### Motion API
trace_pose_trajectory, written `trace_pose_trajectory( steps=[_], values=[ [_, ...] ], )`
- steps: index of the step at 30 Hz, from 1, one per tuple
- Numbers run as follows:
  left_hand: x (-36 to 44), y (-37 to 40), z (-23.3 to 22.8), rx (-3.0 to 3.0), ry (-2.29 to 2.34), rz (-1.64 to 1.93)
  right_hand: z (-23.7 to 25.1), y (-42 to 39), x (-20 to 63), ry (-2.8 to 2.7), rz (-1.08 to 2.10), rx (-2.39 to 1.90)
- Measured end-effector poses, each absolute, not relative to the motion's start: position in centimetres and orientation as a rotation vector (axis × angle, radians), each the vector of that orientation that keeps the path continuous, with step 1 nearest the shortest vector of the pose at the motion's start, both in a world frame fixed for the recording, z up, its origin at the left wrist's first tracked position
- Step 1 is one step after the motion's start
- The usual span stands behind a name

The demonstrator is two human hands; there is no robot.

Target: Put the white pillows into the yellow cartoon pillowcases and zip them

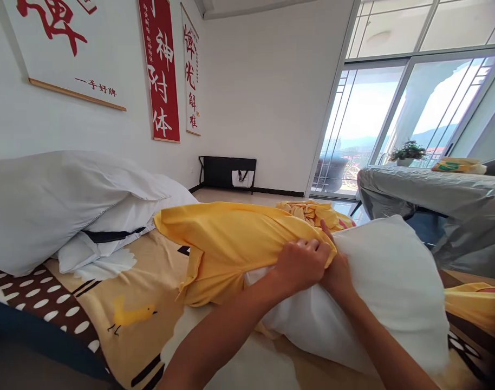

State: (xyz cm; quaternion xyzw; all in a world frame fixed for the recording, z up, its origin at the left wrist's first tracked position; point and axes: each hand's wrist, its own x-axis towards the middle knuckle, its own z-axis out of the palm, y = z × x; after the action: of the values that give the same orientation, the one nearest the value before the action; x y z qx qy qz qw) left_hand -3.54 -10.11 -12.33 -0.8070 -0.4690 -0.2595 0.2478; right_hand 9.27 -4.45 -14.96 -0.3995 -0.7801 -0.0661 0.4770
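Observation:
A yellow pillowcase (231, 233) covers the left part of a white pillow (393, 287) that lies on the patterned bed sheet. My left hand (302, 262) is closed on the open edge of the pillowcase, fingers curled over the cloth. Close beside it, my right hand (337, 271) grips the same edge, its thumb up and part of its fingers hidden by the left hand. The right half of the pillow is bare. At the far left end the pillowcase hangs loose and flat.
White pillows (69, 200) are piled on the left of the bed sheet (137, 292). Behind lies a crumpled yellow cloth (312, 212), with more yellow fabric (479, 306) at right. A table under a grey cover (426, 187) stands by the glass doors. A black folded frame (223, 170) leans at the wall.

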Motion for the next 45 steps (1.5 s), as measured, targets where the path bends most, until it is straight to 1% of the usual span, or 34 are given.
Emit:
trace_pose_trajectory(
  steps=[3,5,7,9,11,13,15,17,19,20,23,24,27,31,35,38,40,42,45],
  values=[
    [-5.9,-10.2,-14.3,-2.305,-1.229,-0.556,-13.5,-3.8,12.3,-1.983,-0.125,-1.08],
    [-7.1,-10.3,-15.3,-2.296,-1.259,-0.543,-11.5,-4.6,14.2,-2.09,-0.171,-1.025],
    [-7.0,-10.3,-15.9,-2.276,-1.225,-0.584,-8.8,-6.4,14.1,-2.056,-0.263,-0.942],
    [-5.9,-10.3,-16.3,-2.277,-1.122,-0.625,-6.2,-8.2,11.5,-1.956,-0.305,-0.865],
    [-4.7,-10.3,-16.5,-2.283,-1.035,-0.656,-4.5,-9.0,6.9,-2.027,-0.259,-0.766],
    [-4.5,-10.9,-16.7,-2.269,-0.988,-0.703,-4.0,-8.3,2.0,-2.215,-0.258,-0.748],
    [-5.8,-12.4,-17.1,-2.252,-0.958,-0.784,-4.4,-6.8,-1.5,-2.364,-0.201,-0.818],
    [-8.8,-14.7,-17.8,-2.215,-0.913,-0.923,-5.2,-5.0,-3.0,-2.384,-0.116,-0.889],
    [-12.9,-17.0,-18.6,-2.021,-0.89,-1.189,-5.8,-3.8,-3.0,-2.305,-0.063,-0.88],
    [-15.0,-17.9,-18.9,-1.817,-0.907,-1.377,-6.1,-3.5,-2.8,-2.256,-0.051,-0.85],
    [-20.2,-18.7,-18.6,-1.192,-1.12,-1.914,-6.1,-3.4,-2.1,-2.15,-0.007,-0.778],
    [-21.3,-18.4,-18.0,-1.087,-1.224,-2.045,-6.0,-3.5,-2.0,-2.107,0.007,-0.776],
    [-23.0,-16.7,-16.1,-1.034,-1.48,-2.321,-5.7,-4.1,-1.8,-2.027,0.011,-0.773],
    [-23.4,-15.4,-14.7,-1.106,-1.554,-2.563,-5.4,-5.2,-0.8,-2.216,-0.117,-0.678],
    [-23.2,-16.2,-14.3,-1.379,-1.453,-2.698,-5.1,-6.1,0.7,-2.104,-0.276,-0.67],
    [-23.0,-17.3,-13.3,-1.412,-1.35,-2.83,-5.0,-6.1,1.7,-2.177,-0.297,-0.626],
    [-23.1,-18.0,-12.5,-1.506,-1.369,-2.922,-5.0,-5.7,2.4,-2.155,-0.306,-0.657],
    [-23.4,-18.5,-11.9,-1.564,-1.402,-2.961,-5.2,-5.4,3.1,-2.113,-0.333,-0.715],
    [-24.1,-18.7,-11.5,-1.476,-1.36,-2.993,-5.4,-5.3,3.9,-2.228,-0.377,-0.657]
  ],
)
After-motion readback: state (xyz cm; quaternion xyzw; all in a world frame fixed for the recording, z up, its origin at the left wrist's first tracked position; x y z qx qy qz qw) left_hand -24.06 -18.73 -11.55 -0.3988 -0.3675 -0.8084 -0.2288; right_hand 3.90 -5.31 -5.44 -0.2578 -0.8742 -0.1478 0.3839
